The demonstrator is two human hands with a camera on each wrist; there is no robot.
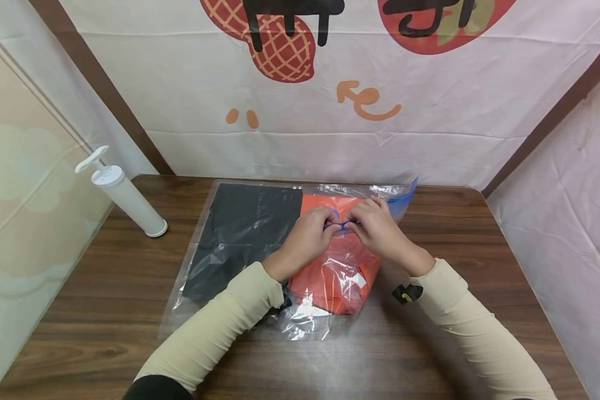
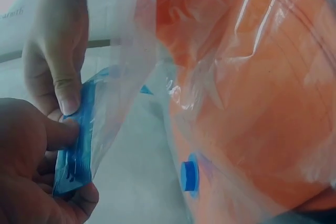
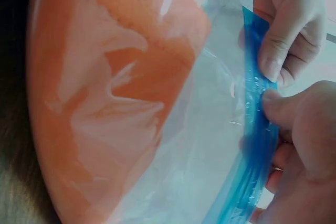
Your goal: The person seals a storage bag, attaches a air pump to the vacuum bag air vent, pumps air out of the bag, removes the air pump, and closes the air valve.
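A white pump (image 1: 130, 201) stands on the counter (image 1: 105, 311); next come dark folded cloth (image 1: 245, 233) under clear plastic, the left hand (image 1: 310, 232), fingers curled, pinching a blue strip (image 3: 254, 124), orange cloth (image 1: 325, 280) inside the strip's clear bag (image 3: 202, 114) over mid-counter, and the right hand (image 1: 378, 229), curled and pinching the same strip just beside the left

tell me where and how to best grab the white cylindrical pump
Probably around the middle of the white cylindrical pump, coming sideways from its right: it appears to stand on its round white base, its body is straight and even, the white T-shaped handle is thinner, and pale printed fabric hangs to its left.
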